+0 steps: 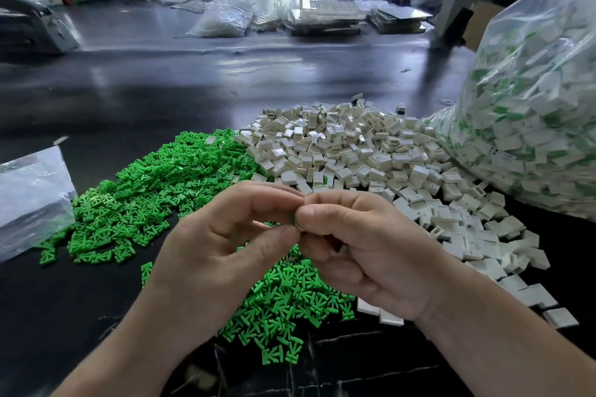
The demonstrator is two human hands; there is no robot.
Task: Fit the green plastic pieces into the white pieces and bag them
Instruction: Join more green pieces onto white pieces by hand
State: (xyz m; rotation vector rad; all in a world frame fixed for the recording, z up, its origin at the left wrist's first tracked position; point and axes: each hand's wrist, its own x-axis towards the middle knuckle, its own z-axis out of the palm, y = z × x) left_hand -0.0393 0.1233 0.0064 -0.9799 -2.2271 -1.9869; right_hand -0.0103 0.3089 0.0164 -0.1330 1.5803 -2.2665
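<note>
Fingertips [290, 198] of my left hand [225, 245] and right hand [364, 255] met above the near edge of the table [161, 90], both hands pinching one green piece [293, 219]. Only a sliver of it showed, and I could not tell whether anything white sat in the same grip. Under my wrists and out to the left sprawled the green pile [145, 190]. Touching it on the right lay the white pile [354, 151]. At the right edge slumped a big clear bag [532, 126] full of white-and-green pieces. At the left edge lay a flatter plastic bag [29, 196].
</note>
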